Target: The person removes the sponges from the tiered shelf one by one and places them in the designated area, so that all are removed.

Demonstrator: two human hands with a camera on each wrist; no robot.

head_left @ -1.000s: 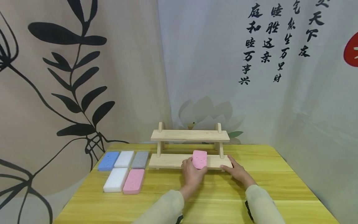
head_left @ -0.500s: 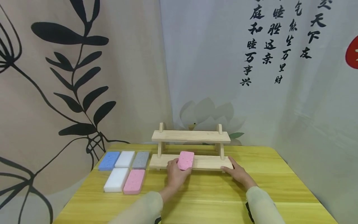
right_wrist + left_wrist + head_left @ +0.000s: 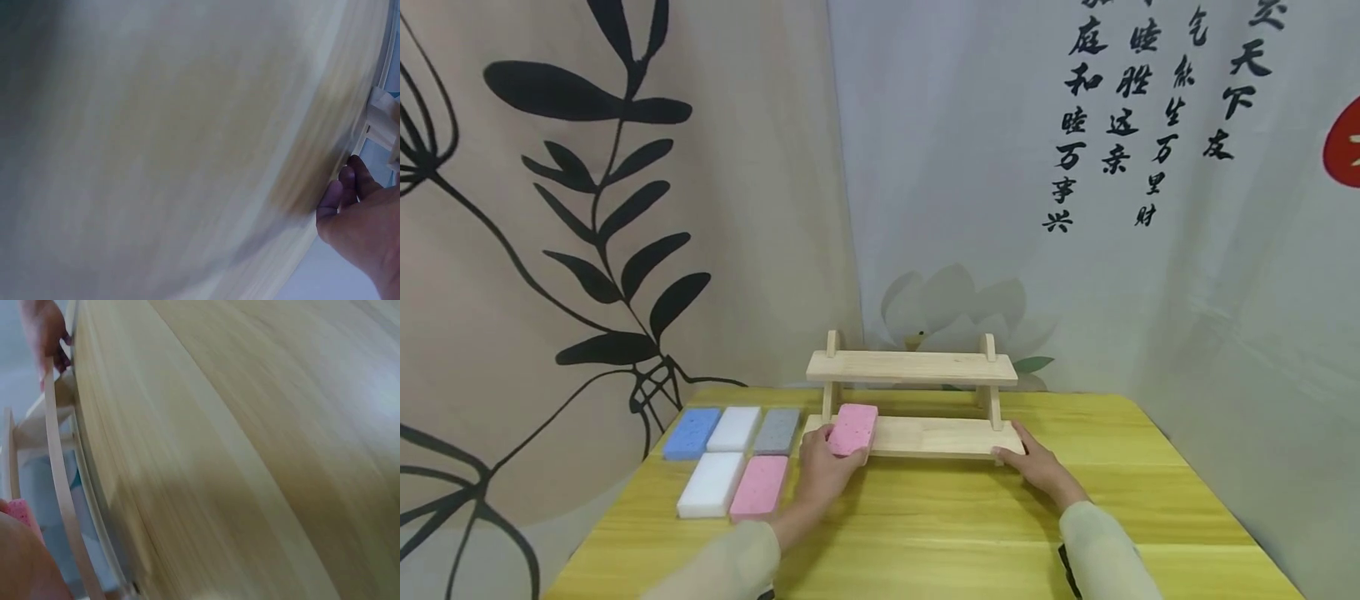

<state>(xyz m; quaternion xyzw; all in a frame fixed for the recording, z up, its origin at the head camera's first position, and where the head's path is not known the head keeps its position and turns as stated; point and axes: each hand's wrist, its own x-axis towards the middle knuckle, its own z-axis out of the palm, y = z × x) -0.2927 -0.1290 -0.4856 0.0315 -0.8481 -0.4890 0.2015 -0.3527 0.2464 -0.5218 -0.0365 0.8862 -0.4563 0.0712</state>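
My left hand [image 3: 822,473] holds a pink sponge [image 3: 854,428] between thumb and fingers, over the left part of the lower shelf of a two-tier wooden rack [image 3: 936,435]. The sponge leans back with its speckled face toward the head camera. At the rack's right end, my right hand [image 3: 1037,467] grips the lower shelf, thumb in front and fingers at the end. In the left wrist view only a corner of the pink sponge [image 3: 24,514] shows beside the hand. The right wrist view has the right hand [image 3: 362,219] with curled fingers by the rack's end.
Left of the rack lie several sponges on the wooden table [image 3: 985,533]: blue [image 3: 692,433], white [image 3: 733,428] and grey [image 3: 777,431] behind, another white sponge [image 3: 711,484] and a second pink sponge [image 3: 760,486] in front. A printed curtain [image 3: 760,208] hangs behind.
My left hand has carried the pink sponge leftward along the lower shelf, from right of its middle to near its left end. The right hand has stayed at the rack's right end.
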